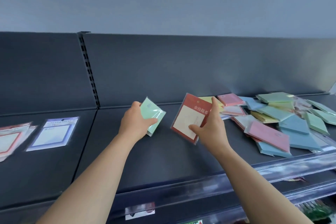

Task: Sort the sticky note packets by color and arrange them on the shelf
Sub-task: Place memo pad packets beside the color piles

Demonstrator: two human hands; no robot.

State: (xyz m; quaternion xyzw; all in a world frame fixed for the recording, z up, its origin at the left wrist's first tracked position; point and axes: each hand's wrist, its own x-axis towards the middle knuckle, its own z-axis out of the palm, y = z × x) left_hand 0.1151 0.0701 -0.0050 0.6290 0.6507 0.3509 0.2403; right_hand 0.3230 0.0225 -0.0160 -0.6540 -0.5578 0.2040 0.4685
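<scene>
Both hands are full mid-frame: the left hand (135,123) has its fingers curled round a green packet (153,116), and the right hand (211,129) pinches a red packet (190,117) between thumb and fingers, both just above the shelf (163,160). The unsorted pile (283,120) sits at the right. I'd say take the red one over to the red-bordered stack (11,138) at far left, next to the blue-bordered packet (52,132). Then start a green spot on the bare middle stretch, laying each flat and square so the slippery wrappers don't slide.
</scene>
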